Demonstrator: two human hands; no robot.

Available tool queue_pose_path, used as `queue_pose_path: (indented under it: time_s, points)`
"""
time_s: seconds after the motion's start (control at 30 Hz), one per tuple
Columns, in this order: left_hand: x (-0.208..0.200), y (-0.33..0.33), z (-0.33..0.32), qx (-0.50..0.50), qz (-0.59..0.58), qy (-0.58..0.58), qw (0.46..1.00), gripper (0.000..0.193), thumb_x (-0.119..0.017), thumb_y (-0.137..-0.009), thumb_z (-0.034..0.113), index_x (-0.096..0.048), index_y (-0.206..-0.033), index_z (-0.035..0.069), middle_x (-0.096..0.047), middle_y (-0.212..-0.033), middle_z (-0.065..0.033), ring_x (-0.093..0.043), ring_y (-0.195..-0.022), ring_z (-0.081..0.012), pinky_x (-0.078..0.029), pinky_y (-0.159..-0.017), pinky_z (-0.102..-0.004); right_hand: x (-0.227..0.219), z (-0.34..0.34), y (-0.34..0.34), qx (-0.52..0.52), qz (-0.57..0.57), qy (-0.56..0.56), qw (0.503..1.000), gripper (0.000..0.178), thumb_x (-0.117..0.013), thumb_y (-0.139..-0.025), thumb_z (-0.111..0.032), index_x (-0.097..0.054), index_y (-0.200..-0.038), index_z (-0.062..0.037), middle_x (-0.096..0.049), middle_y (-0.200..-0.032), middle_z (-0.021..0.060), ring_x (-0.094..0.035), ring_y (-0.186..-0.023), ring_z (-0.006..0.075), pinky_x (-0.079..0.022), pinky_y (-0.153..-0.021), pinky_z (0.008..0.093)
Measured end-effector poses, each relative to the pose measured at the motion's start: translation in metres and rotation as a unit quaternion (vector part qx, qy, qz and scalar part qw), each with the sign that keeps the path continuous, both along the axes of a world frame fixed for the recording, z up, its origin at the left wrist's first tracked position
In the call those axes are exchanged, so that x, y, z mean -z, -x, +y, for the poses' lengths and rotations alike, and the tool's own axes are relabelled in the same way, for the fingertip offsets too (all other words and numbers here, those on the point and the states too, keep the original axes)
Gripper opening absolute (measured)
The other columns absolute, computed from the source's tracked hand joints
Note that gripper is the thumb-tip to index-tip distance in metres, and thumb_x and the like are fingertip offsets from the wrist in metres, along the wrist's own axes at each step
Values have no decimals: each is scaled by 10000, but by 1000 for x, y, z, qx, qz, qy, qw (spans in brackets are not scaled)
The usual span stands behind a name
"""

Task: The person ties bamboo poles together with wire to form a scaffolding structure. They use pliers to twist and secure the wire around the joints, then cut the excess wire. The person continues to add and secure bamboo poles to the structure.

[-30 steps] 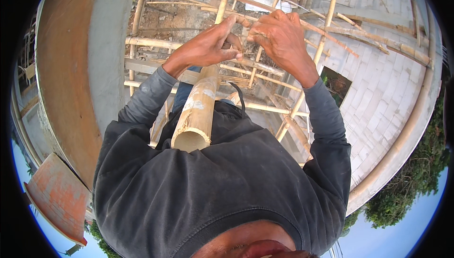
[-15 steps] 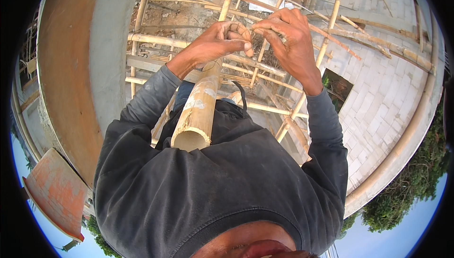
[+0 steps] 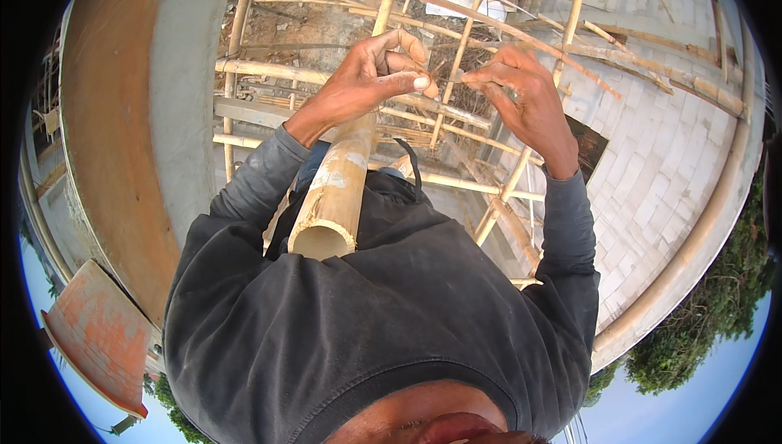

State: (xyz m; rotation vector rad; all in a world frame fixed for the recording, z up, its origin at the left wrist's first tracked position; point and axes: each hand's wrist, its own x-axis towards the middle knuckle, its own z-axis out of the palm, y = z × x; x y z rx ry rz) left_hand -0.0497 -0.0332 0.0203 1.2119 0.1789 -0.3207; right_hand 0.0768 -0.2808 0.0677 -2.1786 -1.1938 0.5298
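Note:
My left hand [image 3: 376,77] is raised over the upper end of a thick bamboo pole [image 3: 338,183], its fingers curled in and the thumb pressed against them. To the right, my right hand [image 3: 521,100] is held in a pinch, thumb against fingertips. Whatever lies in either grip, if anything, is too small or hidden to name. A gap separates the two hands. The pole slants up in front of my chest, its hollow cut end toward me and pale patches along its side.
Thin bamboo scaffolding poles [image 3: 464,183] cross below and ahead, with rubble ground [image 3: 314,24] far beneath. A grey and brown wall [image 3: 191,94] rises on the left. A pale block wall [image 3: 652,151] stands at right, with a dark opening [image 3: 588,151] beside my right wrist.
My right hand has moved down and to the right, away from the left hand. The left hand stays nearly in place, still curled.

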Motion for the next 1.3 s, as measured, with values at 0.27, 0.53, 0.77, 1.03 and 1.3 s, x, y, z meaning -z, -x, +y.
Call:
queue_pose_path:
  time_s: [0.27,0.53,0.77,1.03,1.3]
  points:
    - [-3,-13,-8,113,-32,-90,989,264,-754,-956,149,-566,-1108,42,-808,-926,-134,-700,-953,-129,-505,-957,-356,37,24,-12,-31,-146,-29,988,190,-753,-941,-140,-790,-1127,-135,-682,-1038,97,-637,-972,296,-496,-921,481]
    - [28,-14,-4,81,58,-150,984,238,-752,-959,170,-576,-1073,56,-802,-904,-119,-679,-953,-123,-480,-971,-374,6,36,-1,-16,-36,-74,996,150,-751,-931,-98,-782,-1076,-76,-689,-964,88,-627,-941,290,-489,-875,454]
    - [35,-8,-2,-47,58,-98,992,336,-771,-954,161,-547,-1183,58,-794,-967,-126,-729,-1016,-175,-515,-997,-390,-18,3,1,-63,-12,44,997,133,-742,-925,-153,-808,-1031,-109,-682,-910,71,-624,-920,270,-430,-859,446]
    - [28,1,-21,76,-41,-139,987,548,-736,-963,148,-457,-1391,-52,-785,-1036,-163,-730,-1054,-189,-514,-1008,-393,59,4,-19,-33,-112,46,992,179,-737,-953,-258,-818,-999,-105,-708,-921,71,-644,-941,278,-392,-841,437]
    - [41,-14,-13,110,94,-170,975,536,-743,-935,150,-491,-1364,-48,-783,-938,-139,-696,-956,-147,-494,-965,-371,15,46,-5,9,-74,-46,996,135,-772,-933,-226,-823,-1021,-138,-709,-926,25,-615,-899,232,-369,-824,411]
